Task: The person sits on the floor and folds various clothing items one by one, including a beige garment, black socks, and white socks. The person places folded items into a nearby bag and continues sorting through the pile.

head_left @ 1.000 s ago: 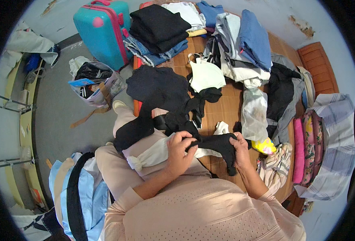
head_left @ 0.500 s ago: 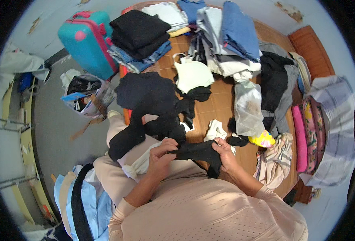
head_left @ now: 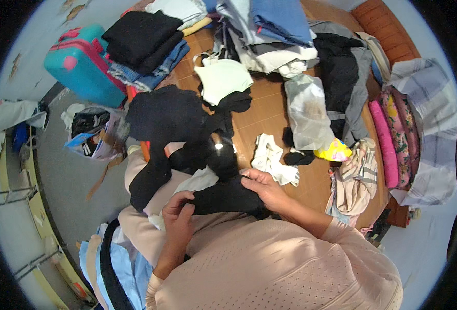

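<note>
Item in hand: black garment, soft matte knit, folded into a thick oblong lying across the person's lap at the near edge of the wooden platform. Left hand: fingers curled shut, pinching the garment's left end between thumb and fingertips. Right hand: fingers bent over the garment's right end, thumb on top, gripping the fabric; the fingertips are partly hidden in the fold. Just beyond the hands: heap of black clothing, limp and crumpled, with one small shiny spot, trailing down over the person's knee. Just right of the right hand: white cloth, thin and rumpled. Further out on the platform: pale green top, smooth, lying flat; translucent plastic bag, crinkled; small yellow patterned bundle; striped beige cloth, bunched; dark clothes, draped. Far edge: stack of folded black and denim garments; pile of blue, grey and white fabrics. Right edge: pink and floral bedding, rolled; plaid sheet. On the grey floor at left: turquoise hard-shell suitcase with pink trim, and an open glossy bag of dark items.
</note>
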Demonstrator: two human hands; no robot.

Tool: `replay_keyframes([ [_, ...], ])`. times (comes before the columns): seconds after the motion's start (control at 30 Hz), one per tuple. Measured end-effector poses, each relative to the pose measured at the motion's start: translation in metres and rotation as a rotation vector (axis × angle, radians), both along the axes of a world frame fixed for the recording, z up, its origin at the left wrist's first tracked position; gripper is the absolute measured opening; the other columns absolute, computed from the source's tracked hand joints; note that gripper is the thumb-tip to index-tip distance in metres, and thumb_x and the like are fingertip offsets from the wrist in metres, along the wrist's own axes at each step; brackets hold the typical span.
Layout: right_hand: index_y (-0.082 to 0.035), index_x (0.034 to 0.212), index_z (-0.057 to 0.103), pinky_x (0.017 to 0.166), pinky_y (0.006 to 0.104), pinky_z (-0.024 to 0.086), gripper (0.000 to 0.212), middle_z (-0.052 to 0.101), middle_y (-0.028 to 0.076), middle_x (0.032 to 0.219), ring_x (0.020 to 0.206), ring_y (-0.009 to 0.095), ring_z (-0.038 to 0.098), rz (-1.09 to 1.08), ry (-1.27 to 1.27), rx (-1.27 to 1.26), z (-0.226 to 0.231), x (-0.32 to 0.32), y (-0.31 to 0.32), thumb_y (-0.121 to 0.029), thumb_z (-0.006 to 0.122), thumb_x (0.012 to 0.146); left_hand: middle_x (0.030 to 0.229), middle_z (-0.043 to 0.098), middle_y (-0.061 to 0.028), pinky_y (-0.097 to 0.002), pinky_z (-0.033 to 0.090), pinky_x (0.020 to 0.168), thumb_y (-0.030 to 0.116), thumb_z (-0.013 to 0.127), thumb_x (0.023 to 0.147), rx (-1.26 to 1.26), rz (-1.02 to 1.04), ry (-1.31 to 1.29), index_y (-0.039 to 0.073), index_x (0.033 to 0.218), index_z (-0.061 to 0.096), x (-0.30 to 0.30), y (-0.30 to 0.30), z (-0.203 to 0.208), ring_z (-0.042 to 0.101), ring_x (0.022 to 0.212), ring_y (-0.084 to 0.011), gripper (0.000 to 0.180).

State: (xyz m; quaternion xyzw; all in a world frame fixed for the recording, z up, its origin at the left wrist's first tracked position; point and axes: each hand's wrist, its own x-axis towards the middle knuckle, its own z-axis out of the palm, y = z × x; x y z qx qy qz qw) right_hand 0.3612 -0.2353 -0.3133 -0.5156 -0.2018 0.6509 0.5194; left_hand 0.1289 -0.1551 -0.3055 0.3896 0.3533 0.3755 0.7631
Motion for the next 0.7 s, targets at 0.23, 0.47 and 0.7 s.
replay_keyframes([
  [0.23,-0.001,0.103,0.061,0.076,0.0225,0.044,0.016,0.061,-0.002,0.089,0.083,0.005,0.051,0.336,-0.092,0.203,0.014,-0.043,0.076,-0.012,0.055,0.092,0.078,0.046,0.0051,-0.0158,0.032,0.067,0.003,0.058,0.088,0.244,0.563,0.337,-0.001,0.112,0.054,-0.053,-0.021,0.015,0.036,0.068,-0.0031,0.025],
  [0.47,0.000,0.102,0.062,0.075,0.0241,0.044,0.016,0.062,0.002,0.087,0.082,0.007,0.053,0.595,-0.429,0.471,-0.010,-0.087,0.124,-0.010,0.053,0.092,0.081,0.066,-0.0099,-0.0397,0.038,0.098,-0.006,0.058,0.079,0.939,0.398,0.968,0.001,0.100,0.061,-0.106,-0.046,0.018,0.057,0.068,-0.0159,0.023],
  [0.7,-0.002,0.110,0.060,0.075,0.0243,0.044,0.021,0.062,0.002,0.091,0.081,0.008,0.053,0.731,-0.388,0.266,-0.039,-0.084,0.123,-0.004,0.056,0.089,0.086,0.066,-0.0094,-0.0359,0.039,0.091,0.003,0.058,0.082,0.238,0.317,1.008,0.005,0.109,0.061,-0.119,-0.070,-0.026,0.062,0.084,-0.0262,0.028],
])
